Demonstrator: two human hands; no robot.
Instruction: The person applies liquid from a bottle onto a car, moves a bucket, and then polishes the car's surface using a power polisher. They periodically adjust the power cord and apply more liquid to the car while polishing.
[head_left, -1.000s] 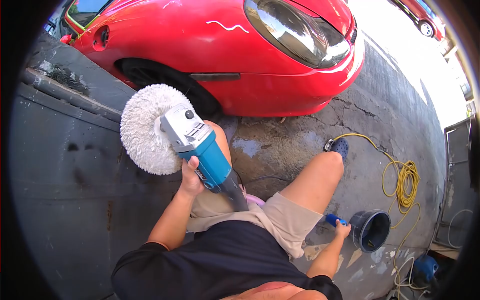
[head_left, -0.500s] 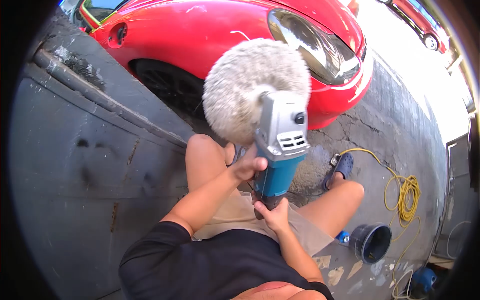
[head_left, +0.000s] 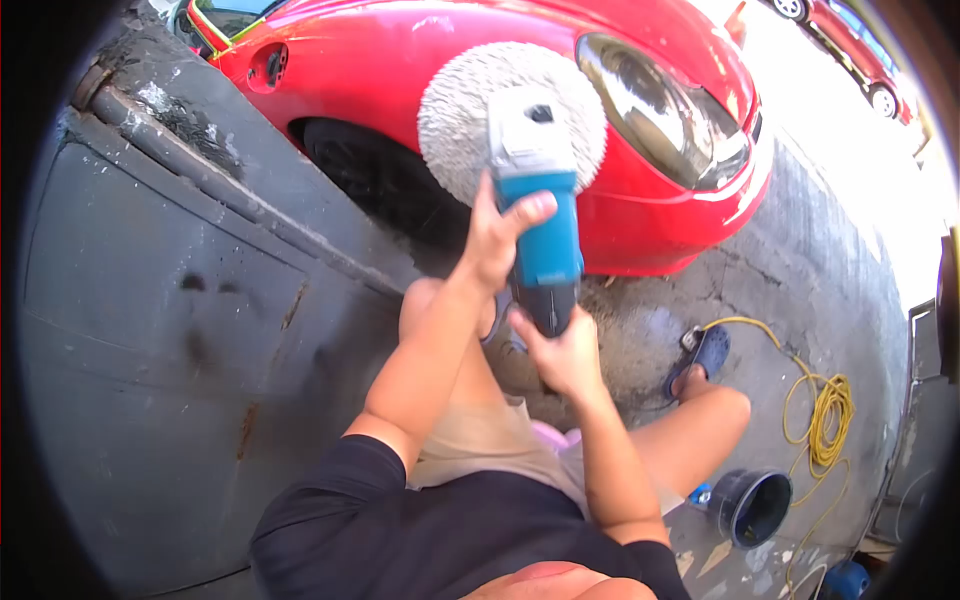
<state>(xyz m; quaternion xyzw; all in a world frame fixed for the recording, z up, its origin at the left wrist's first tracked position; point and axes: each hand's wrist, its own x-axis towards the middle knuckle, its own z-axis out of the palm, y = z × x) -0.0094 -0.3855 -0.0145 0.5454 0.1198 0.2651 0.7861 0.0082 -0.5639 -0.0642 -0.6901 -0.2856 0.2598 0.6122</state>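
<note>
My left hand (head_left: 490, 235) wraps the teal body of a corded-style car polisher (head_left: 547, 240) just behind its silver head, with the thumb laid over the top. Lower down, my right hand (head_left: 568, 352) is closed around the black rear handle. A round, shaggy white wool pad (head_left: 455, 125) sits at the far end of the polisher. In this view the pad overlaps the front fender of a red car (head_left: 370, 75), beside the headlight (head_left: 650, 115). The pad's working face is hidden.
A grey metal panel (head_left: 170, 330) stands along the left. To the right, a yellow cord (head_left: 828, 420) lies coiled on the concrete, near my clog-shod foot (head_left: 700, 355). A dark bucket (head_left: 760, 508) stands close to my knee. Another red car (head_left: 850, 45) is at the upper right.
Both hands have carried the polisher forward, away from my lap. The pad, tilted upward before, now lies flatter over the fender. The view has also shifted slightly.
</note>
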